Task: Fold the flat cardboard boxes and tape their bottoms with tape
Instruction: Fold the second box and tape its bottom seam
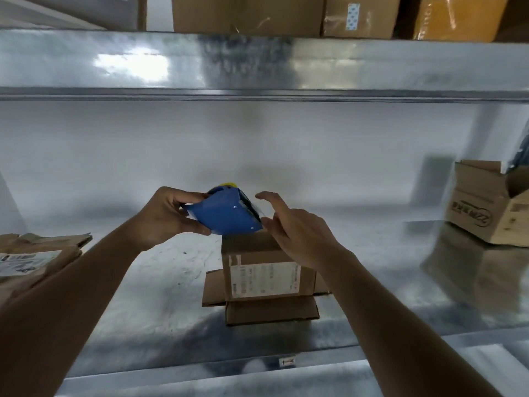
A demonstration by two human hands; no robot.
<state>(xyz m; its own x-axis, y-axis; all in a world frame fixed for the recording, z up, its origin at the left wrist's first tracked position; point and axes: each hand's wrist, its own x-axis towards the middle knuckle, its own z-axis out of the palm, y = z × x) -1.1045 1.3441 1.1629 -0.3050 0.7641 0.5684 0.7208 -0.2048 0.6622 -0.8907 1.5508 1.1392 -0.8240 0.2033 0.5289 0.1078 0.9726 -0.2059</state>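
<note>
A small folded cardboard box (266, 279) stands on the metal shelf (143, 296) with its bottom up and its lower flaps splayed out on the shelf. A white label covers its near side. My left hand (166, 216) grips a blue tape dispenser (226, 214) just above the box's far left corner, its toothed blade facing right. My right hand (297, 224) hovers over the box top beside the blade, fingers spread and relaxed. Whether it touches tape is too blurred to tell.
A pile of flat cardboard boxes (37, 256) lies at the left edge of the shelf. An open cardboard box (489, 207) stands at the right. More boxes (249, 15) sit on the shelf above. A white wall closes the back.
</note>
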